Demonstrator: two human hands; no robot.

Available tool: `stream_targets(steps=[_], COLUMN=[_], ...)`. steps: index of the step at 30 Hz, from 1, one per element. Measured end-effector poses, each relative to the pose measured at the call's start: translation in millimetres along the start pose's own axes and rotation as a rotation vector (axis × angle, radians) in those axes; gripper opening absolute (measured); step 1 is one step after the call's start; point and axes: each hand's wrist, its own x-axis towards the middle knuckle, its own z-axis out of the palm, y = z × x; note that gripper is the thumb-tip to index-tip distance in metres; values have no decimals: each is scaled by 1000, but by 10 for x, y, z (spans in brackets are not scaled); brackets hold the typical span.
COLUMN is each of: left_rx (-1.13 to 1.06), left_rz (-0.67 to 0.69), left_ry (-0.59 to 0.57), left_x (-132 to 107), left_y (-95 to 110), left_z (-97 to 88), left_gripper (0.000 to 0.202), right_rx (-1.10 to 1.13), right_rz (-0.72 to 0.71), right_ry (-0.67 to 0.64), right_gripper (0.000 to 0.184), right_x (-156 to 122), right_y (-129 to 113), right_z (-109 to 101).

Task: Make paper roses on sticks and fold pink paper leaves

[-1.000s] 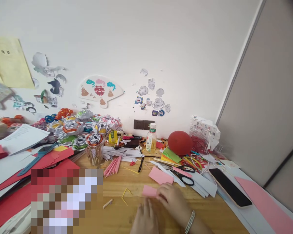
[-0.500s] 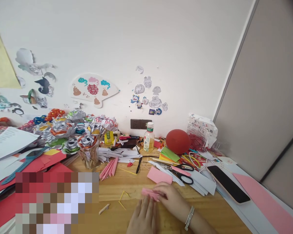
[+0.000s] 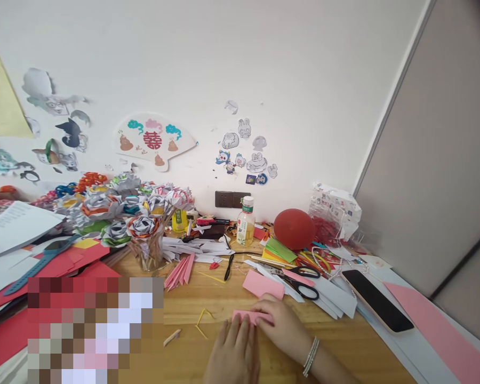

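A narrow piece of folded pink paper (image 3: 246, 316) lies on the wooden table in front of me. My left hand (image 3: 235, 346) rests with stretched fingers, their tips pressing on the strip's near edge; its thumb is hidden. At the strip's right end, my right hand (image 3: 278, 321) has thumb and fingers closed on the paper. A silvery bracelet (image 3: 311, 356) circles my right wrist. Just beyond the hands is a flat pink paper rectangle (image 3: 263, 284). To the left sit a bent yellow strip (image 3: 202, 322) and a short wooden stick piece (image 3: 172, 337).
Black-handled scissors (image 3: 306, 290) lie beyond my right hand on paper strips. A phone (image 3: 378, 300) is at right. Further back stand a bottle (image 3: 245, 224) and a red balloon (image 3: 294, 228). Paper flowers (image 3: 142, 226) fill a cup (image 3: 149, 256), near folded pink strips (image 3: 181, 271).
The pink strip now looks straighter and shows farther to the right, along its length under my right fingers. My right hand has shifted slightly. The view has tilted a little.
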Motion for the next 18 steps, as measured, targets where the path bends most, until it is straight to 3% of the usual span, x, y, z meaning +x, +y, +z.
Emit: stream_targets(steps=[4, 9, 18], left_rx=[-65, -160, -191], left_rz=[62, 12, -31], left_ry=[-137, -258, -276], left_x=[27, 43, 31], left_y=[-60, -47, 5], left_z=[-89, -114, -89], left_gripper=[41, 46, 46], right_rx=[-99, -125, -145], right_rz=[-2, 13, 19], right_ry=[10, -8, -20], right_gripper=[17, 17, 18], right_x=[-3, 14, 11], right_y=[-6, -3, -18], right_z=[12, 7, 16])
